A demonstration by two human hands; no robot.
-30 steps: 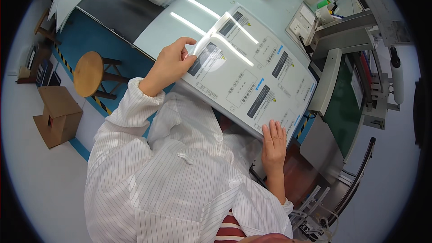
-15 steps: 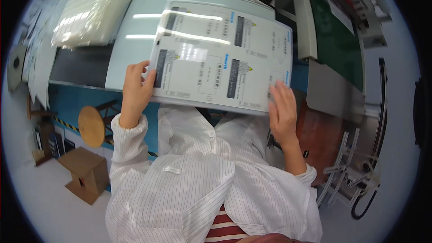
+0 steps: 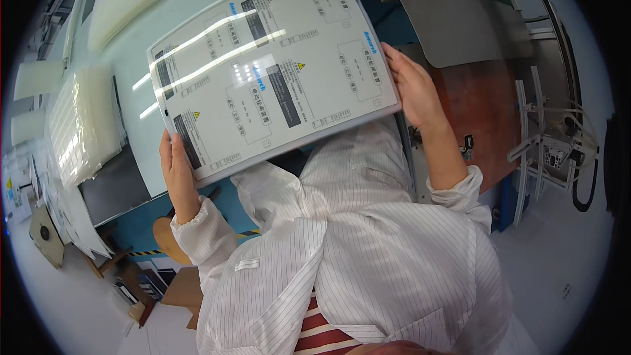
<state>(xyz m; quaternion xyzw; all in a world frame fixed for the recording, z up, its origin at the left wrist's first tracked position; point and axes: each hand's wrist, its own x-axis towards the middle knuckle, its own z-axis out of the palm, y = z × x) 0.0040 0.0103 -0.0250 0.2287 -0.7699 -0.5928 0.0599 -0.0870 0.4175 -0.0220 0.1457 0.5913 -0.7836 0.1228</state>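
A stack of glossy white printed sheets (image 3: 223,102) with rounded corners lies tilted across the near edge of the worktable, over my lap. Its face carries dark blocks, line diagrams, blue marks and small yellow triangles, with bright lamp streaks across it. At the lower left corner my left hand (image 3: 177,174) holds the stack's side, fingers close together along the edge. My right hand (image 3: 417,89) presses on the right edge, its fingertips at the rim and partly hidden behind it. The sheets sit between both hands.
Bundles of translucent plastic sheets (image 3: 85,125) stand on the pale worktable (image 3: 141,151) at the left. A grey metal plate (image 3: 460,29) and a reddish-brown board (image 3: 470,108) are on the right, beside a metal frame (image 3: 536,144). A round stool (image 3: 169,240) stands below the table.
The stack has turned anticlockwise, its right end now farther up and its left end nearer me. Both hands moved with it; the right hand went from resting on the top face to the right edge.
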